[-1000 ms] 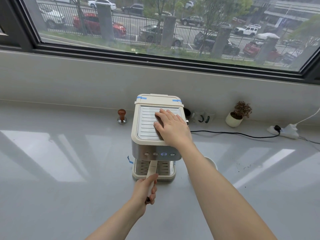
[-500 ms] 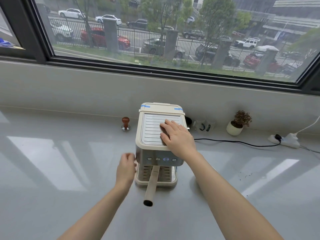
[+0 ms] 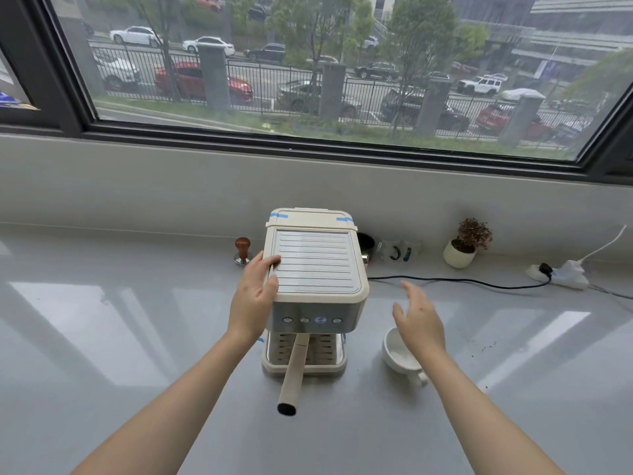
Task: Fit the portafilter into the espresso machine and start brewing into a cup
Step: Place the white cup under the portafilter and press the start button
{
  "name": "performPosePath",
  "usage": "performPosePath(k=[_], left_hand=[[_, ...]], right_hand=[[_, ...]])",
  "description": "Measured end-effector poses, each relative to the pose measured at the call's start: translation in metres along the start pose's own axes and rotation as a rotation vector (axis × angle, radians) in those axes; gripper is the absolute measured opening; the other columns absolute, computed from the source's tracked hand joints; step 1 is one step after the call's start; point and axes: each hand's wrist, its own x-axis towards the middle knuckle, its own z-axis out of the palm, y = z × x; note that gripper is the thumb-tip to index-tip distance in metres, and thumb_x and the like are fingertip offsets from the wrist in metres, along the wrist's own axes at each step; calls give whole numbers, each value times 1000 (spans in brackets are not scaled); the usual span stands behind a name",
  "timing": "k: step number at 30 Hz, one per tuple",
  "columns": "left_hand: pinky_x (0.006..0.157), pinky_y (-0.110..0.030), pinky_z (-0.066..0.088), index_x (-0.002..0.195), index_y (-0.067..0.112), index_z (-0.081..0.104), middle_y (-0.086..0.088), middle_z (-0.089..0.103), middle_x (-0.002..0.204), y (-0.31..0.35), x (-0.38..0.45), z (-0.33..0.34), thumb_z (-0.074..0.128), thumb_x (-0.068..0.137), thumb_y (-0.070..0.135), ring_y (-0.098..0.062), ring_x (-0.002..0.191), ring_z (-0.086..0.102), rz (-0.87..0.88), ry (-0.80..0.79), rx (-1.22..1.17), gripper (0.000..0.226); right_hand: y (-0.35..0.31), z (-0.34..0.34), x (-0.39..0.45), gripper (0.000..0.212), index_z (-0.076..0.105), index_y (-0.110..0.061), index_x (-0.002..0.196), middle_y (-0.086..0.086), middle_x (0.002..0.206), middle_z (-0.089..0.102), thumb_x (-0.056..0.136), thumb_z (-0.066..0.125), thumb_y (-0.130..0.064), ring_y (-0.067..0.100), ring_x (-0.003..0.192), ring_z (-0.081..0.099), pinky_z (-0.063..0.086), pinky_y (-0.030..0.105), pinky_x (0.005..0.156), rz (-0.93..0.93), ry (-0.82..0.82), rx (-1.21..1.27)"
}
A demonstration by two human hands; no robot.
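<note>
A cream espresso machine [image 3: 315,265] stands on the grey counter under the window. The portafilter [image 3: 293,371] sits in the machine, its long cream handle sticking out toward me over the drip tray. My left hand [image 3: 255,296] grips the machine's top left edge. My right hand [image 3: 418,320] hovers open, fingers apart, just above a white cup [image 3: 399,356] that stands on the counter to the right of the machine. The hand hides part of the cup's rim. A blue light glows among the front buttons [image 3: 320,320].
A wooden-topped tamper [image 3: 242,250] stands left of the machine. Behind it on the right are a dark round object, a clear bag [image 3: 397,252], a small potted plant [image 3: 462,248] and a power strip [image 3: 558,274] with a black cable [image 3: 462,281] across the counter. Coffee grounds speck the right side.
My left hand let go of the portafilter handle and moved up to the machine's left top edge. My right hand lifted off the machine's top and came down over the cup.
</note>
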Motion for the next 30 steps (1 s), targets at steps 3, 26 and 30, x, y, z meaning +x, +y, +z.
performPosePath(k=[3,26,30], left_hand=[[100,-29,39,125,32,55,17,45,141,-1,-1,1,39,87,31,-5,130,43,-17,8,-25,41],[105,-35,39,121,40,54,15,45,146,1,-4,2,36,87,32,-11,134,42,-66,17,-42,39],[105,-37,41,119,42,54,16,45,145,0,-3,4,37,87,33,-12,132,44,-69,23,-67,38]], right_hand=[[57,9,-18,51,40,-10,139,13,143,44,89,48,-18,32,129,42,39,45,99,472,0,-5],[83,52,-46,17,53,-6,104,10,85,53,95,44,-18,25,71,55,51,40,72,871,-264,729],[65,57,-48,25,51,1,113,7,84,50,97,40,-14,23,71,54,53,42,87,789,-328,766]])
